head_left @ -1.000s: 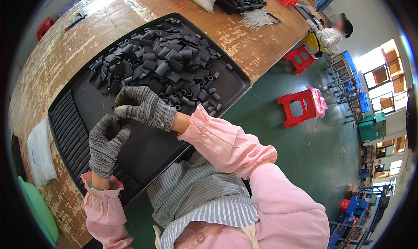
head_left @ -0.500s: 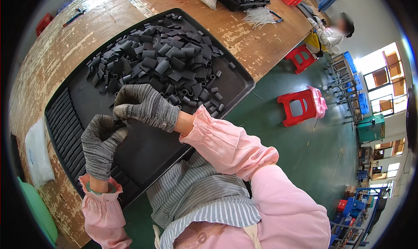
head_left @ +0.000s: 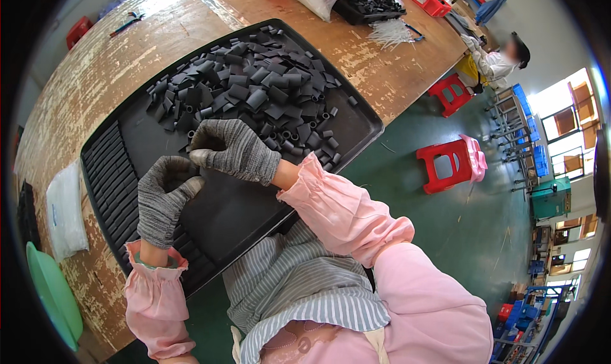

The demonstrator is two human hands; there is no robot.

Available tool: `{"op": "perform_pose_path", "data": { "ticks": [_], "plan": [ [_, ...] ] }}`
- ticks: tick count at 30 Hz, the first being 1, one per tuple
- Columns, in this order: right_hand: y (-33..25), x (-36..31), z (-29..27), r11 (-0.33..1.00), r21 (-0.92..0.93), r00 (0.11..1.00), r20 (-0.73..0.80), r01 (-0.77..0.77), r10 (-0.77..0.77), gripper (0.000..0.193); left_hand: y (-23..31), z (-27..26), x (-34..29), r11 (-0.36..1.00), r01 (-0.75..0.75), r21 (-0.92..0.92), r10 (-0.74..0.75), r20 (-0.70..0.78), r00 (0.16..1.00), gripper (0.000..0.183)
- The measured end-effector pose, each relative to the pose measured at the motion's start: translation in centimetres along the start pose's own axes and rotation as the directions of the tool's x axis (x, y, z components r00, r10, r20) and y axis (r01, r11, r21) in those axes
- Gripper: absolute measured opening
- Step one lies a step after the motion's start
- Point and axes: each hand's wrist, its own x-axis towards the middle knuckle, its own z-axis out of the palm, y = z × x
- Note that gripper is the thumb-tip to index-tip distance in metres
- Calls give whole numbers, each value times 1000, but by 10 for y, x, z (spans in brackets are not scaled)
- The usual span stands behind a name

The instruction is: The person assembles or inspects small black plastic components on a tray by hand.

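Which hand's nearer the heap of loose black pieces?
Right. The right hand is at the near edge of the heap; the left hand is farther off, beside the neat rows.

- Tray [head_left: 226, 230]: black, shallow, with a raised rim and rounded corners; set slantwise across the left and centre of the frame, its middle bare.
- Pile [head_left: 258, 87]: short black tubes, heaped loosely in the tray at the upper centre of the frame; many look flattened and lie at all angles, while smaller round ones show open ends at its lower right. The right hand [head_left: 237, 153] is at its lower edge.
- Loose tube [head_left: 352, 101]: apart from the pile, near the tray's right rim.
- Rows [head_left: 109, 167]: black pieces laid neatly side by side along the tray's left side, left of centre in the frame; the left hand [head_left: 160, 202] partly covers them.
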Motion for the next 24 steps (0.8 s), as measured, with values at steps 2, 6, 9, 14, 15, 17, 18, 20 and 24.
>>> {"op": "perform_pose_path", "data": {
  "ticks": [2,6,9,14,15,17,18,20,24],
  "plan": [
    [2,1,2,995,-88,999,10,50,-49,15,-1,-3,-1,1000,15,-11,-15,11,1000,24],
    [-3,-2,8,995,-99,999,-25,23,-26,14,-2,-9,-2,998,42,-40,-40,48,998,24],
    [-4,-2,7,973,-215,996,-11,83,-87,15,1,-13,-2,999,41,-28,-39,81,996,25],
    [-5,-3,8,999,-43,1000,-5,30,-30,14,8,-15,-4,989,96,-114,-82,124,989,23],
    [-5,-3,9,996,-72,998,-4,58,-59,14,11,-16,-4,989,102,-105,-90,112,990,22],
    [-6,-4,9,997,-52,999,5,48,-48,14,11,-18,-4,989,118,-88,-106,132,986,23],
    [-7,-4,9,999,-29,999,16,37,-37,15,11,-20,-5,988,136,-69,-125,149,981,23],
    [-6,-4,12,1000,1,999,43,30,-30,15,10,-22,-5,986,150,-66,-139,151,979,24],
    [-10,-5,10,997,-30,997,37,75,-74,15,19,-25,-4,956,257,-145,-229,185,956,28]
  ]
}}
